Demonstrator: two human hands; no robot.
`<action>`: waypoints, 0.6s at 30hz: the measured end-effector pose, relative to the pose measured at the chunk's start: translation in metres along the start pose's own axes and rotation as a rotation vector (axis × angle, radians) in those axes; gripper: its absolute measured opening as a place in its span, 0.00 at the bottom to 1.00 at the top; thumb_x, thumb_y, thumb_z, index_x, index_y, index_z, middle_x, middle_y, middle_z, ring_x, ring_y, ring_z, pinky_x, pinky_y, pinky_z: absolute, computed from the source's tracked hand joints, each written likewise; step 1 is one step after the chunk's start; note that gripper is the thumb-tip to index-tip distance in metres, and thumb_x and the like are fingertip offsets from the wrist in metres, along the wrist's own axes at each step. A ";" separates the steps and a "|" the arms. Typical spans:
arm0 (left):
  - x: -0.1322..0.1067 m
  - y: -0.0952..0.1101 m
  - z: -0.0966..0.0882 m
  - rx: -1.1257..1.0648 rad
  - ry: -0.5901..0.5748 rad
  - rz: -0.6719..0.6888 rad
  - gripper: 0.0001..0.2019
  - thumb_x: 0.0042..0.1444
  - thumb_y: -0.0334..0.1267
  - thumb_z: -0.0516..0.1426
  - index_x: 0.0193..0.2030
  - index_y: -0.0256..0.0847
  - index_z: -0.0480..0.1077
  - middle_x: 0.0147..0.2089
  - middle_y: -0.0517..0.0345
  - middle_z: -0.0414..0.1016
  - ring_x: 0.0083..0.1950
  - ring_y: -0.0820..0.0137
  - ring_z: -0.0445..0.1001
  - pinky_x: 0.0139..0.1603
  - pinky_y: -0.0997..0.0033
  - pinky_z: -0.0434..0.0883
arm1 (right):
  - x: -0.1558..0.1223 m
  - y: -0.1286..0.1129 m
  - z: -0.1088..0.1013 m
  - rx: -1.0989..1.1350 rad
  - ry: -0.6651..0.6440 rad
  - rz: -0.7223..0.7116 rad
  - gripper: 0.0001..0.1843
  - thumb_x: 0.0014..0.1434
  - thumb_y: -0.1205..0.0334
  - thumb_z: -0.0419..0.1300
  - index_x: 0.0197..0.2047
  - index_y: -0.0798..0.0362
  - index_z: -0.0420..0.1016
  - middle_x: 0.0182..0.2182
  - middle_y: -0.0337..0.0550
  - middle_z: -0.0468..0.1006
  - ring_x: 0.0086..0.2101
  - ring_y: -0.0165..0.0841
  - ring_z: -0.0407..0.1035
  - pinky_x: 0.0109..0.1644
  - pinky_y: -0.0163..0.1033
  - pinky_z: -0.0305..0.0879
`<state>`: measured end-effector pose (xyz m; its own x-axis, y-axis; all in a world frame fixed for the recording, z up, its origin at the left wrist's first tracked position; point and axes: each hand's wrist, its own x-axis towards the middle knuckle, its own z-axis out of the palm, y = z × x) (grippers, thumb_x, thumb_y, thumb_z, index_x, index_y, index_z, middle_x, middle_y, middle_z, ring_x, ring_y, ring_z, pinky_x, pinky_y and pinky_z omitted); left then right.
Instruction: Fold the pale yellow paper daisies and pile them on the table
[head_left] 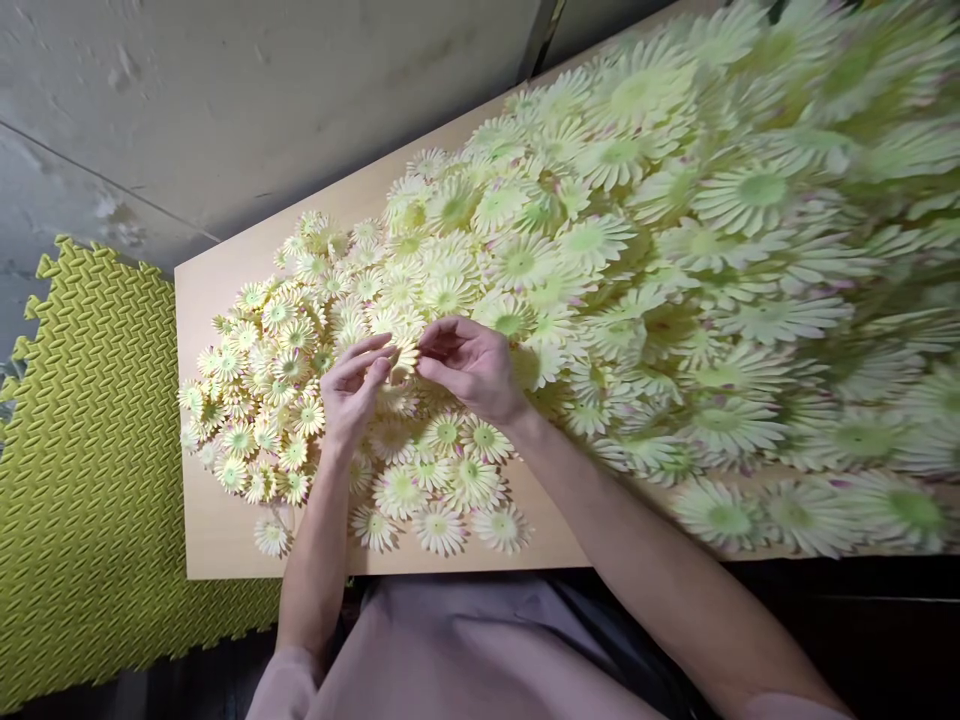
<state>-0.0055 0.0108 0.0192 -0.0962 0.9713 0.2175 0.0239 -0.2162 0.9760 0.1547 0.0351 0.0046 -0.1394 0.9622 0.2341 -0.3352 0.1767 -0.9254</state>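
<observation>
Above the flower-covered table, my left hand [351,388] and my right hand [478,368] face each other, a small gap apart. Between their fingertips is a pale yellow artificial flower layer [406,355] with narrow petals. The fingers and thumb of each hand pinch at one side of it; part of it blends with the flowers behind. Left of my left hand lies a heap of smaller flower heads [289,365] with green centres. Wider, flatter flower layers [589,243], some with pinkish petal tips, spread beyond my right hand.
The light wooden tabletop [247,258] meets a stained grey wall [315,90] at its far side. Yellow-green foam matting [90,480] with toothed edges lies to the left. Several single flowers [439,528] rest along the near table edge, by my body.
</observation>
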 end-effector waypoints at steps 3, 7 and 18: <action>0.002 -0.005 -0.001 -0.005 0.134 -0.005 0.07 0.52 0.43 0.67 0.37 0.46 0.82 0.40 0.54 0.81 0.46 0.70 0.78 0.48 0.68 0.75 | -0.001 0.000 0.002 -0.018 0.009 -0.026 0.10 0.50 0.68 0.67 0.37 0.52 0.75 0.33 0.40 0.79 0.35 0.30 0.76 0.40 0.36 0.79; 0.000 -0.006 0.000 -0.057 0.077 -0.162 0.10 0.49 0.43 0.68 0.38 0.45 0.82 0.39 0.53 0.83 0.40 0.70 0.79 0.42 0.71 0.75 | -0.002 0.000 0.003 -0.011 -0.026 -0.003 0.11 0.51 0.66 0.68 0.39 0.52 0.74 0.35 0.40 0.79 0.36 0.31 0.76 0.40 0.37 0.80; -0.002 -0.006 0.001 -0.133 0.085 -0.267 0.09 0.44 0.43 0.71 0.32 0.43 0.83 0.31 0.54 0.83 0.31 0.74 0.78 0.35 0.73 0.74 | -0.003 0.007 0.003 0.006 -0.079 0.022 0.13 0.53 0.64 0.68 0.42 0.51 0.72 0.37 0.40 0.78 0.39 0.32 0.77 0.46 0.40 0.79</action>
<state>-0.0041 0.0101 0.0125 -0.1644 0.9850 -0.0522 -0.1430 0.0286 0.9893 0.1497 0.0326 -0.0012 -0.2196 0.9465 0.2366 -0.3366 0.1541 -0.9289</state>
